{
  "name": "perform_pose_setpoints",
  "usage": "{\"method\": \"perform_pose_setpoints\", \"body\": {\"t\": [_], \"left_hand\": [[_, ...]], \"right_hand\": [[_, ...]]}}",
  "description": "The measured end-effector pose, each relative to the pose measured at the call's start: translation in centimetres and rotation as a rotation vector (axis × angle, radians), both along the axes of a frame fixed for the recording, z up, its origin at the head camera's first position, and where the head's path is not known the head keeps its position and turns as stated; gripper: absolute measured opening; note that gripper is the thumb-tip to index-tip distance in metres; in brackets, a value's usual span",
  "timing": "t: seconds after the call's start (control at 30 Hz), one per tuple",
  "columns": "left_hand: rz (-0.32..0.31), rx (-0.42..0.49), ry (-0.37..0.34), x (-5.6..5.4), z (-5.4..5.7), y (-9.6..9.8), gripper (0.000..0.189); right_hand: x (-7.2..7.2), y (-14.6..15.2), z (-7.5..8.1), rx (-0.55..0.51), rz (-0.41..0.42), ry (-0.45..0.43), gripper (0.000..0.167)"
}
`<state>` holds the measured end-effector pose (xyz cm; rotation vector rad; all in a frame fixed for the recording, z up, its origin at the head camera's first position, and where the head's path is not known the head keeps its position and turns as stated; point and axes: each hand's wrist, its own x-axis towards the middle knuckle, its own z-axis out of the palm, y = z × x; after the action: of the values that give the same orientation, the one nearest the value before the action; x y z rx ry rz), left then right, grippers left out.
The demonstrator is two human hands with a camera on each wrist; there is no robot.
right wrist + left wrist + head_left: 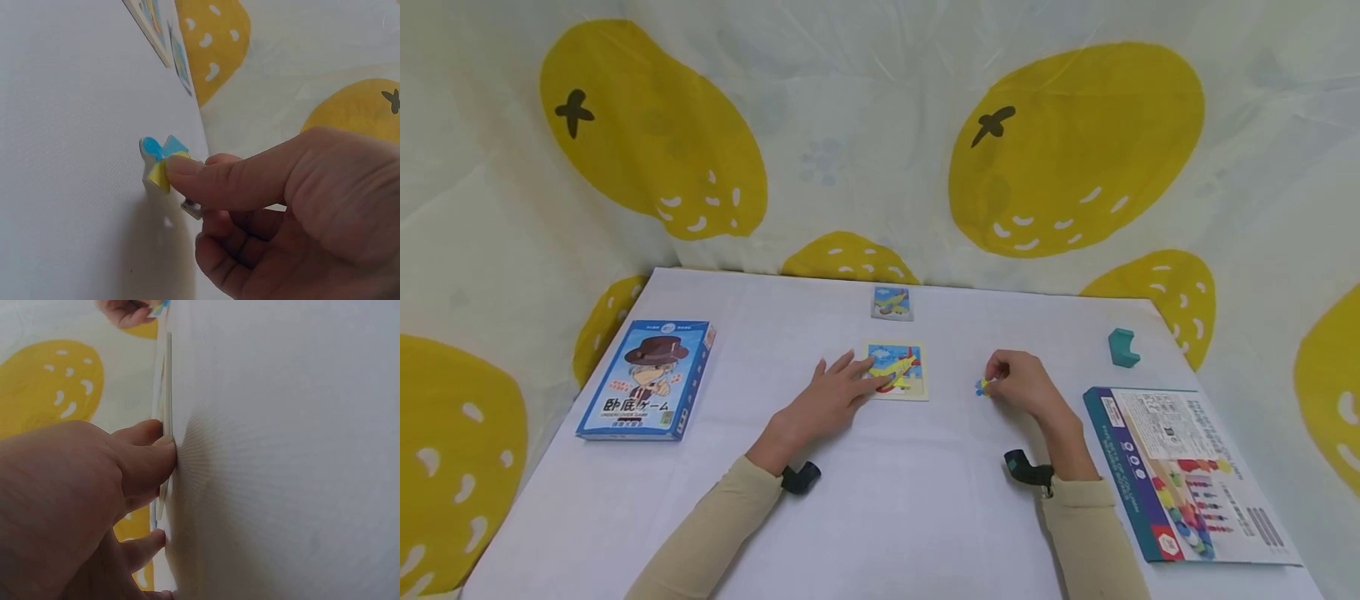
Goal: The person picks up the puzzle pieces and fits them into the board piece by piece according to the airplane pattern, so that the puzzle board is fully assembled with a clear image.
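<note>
A square puzzle board [917, 393] with a yellow airplane picture lies flat near the middle of the table. My left hand [829, 395] rests at its left side, fingers stretched out over the picture. In the left wrist view, the thumb [150, 464] touches the board's edge [168, 394]. To the right of the board, my right hand [1024, 383] pinches a small blue and yellow jigsaw piece [161, 177] between thumb and fingers. That piece has rounded knobs and is held close over the white table, partly covered by the thumb.
Behind the board lies a small airplane picture card [892, 303]. A blue game box [643, 379] stands at the left. On the right are a teal block [1123, 347] and a large flat box [1187, 475]. Patterned cloth [865, 150] hangs behind the table.
</note>
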<state>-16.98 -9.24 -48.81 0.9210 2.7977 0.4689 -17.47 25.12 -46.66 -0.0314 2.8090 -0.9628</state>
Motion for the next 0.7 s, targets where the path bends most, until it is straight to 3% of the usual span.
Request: {"method": "perform_pose_setpoints", "body": {"t": [0.4, 0.7], "left_hand": [[0.002, 0.009, -0.013, 0.0, 0.2, 0.0, 0.041], [0.001, 0.025, -0.015, 0.1, 0.1, 0.0, 0.042]], "right_hand": [[0.5, -0.5, 0.5, -0.046, 0.032, -0.012, 0.018], [0.3, -1.2, 0.6, -0.085, 0.034, -0.049, 0.005]]}}
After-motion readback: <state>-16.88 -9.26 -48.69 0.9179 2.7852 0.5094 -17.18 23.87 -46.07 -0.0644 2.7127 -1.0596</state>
